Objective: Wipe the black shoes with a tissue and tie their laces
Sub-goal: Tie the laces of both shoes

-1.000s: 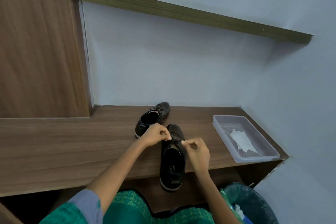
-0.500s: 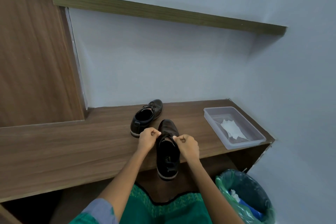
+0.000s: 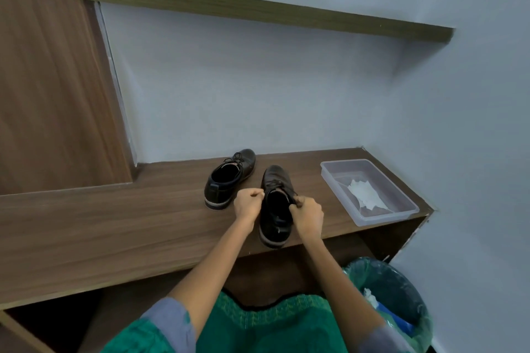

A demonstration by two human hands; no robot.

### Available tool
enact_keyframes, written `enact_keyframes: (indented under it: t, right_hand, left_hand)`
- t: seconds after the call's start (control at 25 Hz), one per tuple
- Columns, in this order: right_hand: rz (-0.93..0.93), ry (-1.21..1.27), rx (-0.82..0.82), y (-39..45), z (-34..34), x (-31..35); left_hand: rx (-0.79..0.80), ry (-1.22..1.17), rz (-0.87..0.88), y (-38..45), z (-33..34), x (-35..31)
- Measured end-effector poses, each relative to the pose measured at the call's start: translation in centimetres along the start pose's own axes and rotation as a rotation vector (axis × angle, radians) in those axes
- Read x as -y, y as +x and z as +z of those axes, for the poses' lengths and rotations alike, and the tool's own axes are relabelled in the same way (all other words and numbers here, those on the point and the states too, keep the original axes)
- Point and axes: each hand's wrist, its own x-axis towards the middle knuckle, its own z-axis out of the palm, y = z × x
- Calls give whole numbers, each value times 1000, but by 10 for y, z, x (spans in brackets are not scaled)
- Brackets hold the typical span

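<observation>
The near black shoe (image 3: 276,209) is set on the wood counter (image 3: 114,218), toe pointed to the wall, heel right at the front edge. Its laces (image 3: 296,200) are pulled out to both sides. One lace end is pinched in the curled fingers (image 3: 253,195) of the left hand (image 3: 247,205), just left of the shoe opening; the other end is gripped by the right hand (image 3: 308,213) w/ fingers curled tight at the shoe's right side (thumb position can't be told). Both fists are held apart, w/ the shoe opening between them.

The second black shoe (image 3: 229,178) is placed behind and to the left, angled, toe toward the wall, its laces seen at the front; no contact w/ the near shoe is seen.

A clear plastic tray (image 3: 401,195) is set at the counter's right end, w/ a crumpled white tissue (image 3: 365,193) lying inside. Below the counter's right end a bin w/ green liner (image 3: 413,295) is seen, white and blue scraps in it. A dark wood shelf (image 3: 258,11) is fixed on the pale wall above.
</observation>
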Motion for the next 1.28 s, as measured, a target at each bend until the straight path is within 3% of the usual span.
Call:
enact_keyframes:
  t: [0.24,0.44,0.56,0.64,0.72,0.84,0.96,1.08,1.28]
  right_hand:
    - [3,-63,-3,69,7,-4]
    - [15,-129,43,80,12,-14]
    - [-34,-174,-6,74,5,2]
    - [-122,-129,-83,69,6,23]
    - [-185,-37,-52,62,20,51]
    - [-178,39,100,55,63,86]
    - [27,133,268,49,104,106]
    - [226,341,240,49,125,117]
    - [171,223,256,39,104,99]
  left_hand:
    - [66,124,21,45,34,-13]
    - [147,213,0,50,36,-6]
    - [140,353,173,48,20,-10]
    - [47,474,338,47,-1,-18]
    - [-79,592,429,54,-27,-20]
    - [-211,629,294,69,-65,-12]
    - [-147,534,100,78,-84,-2]
    - [-102,419,10,83,-89,0]
    - [-36,264,-17,69,-95,7]
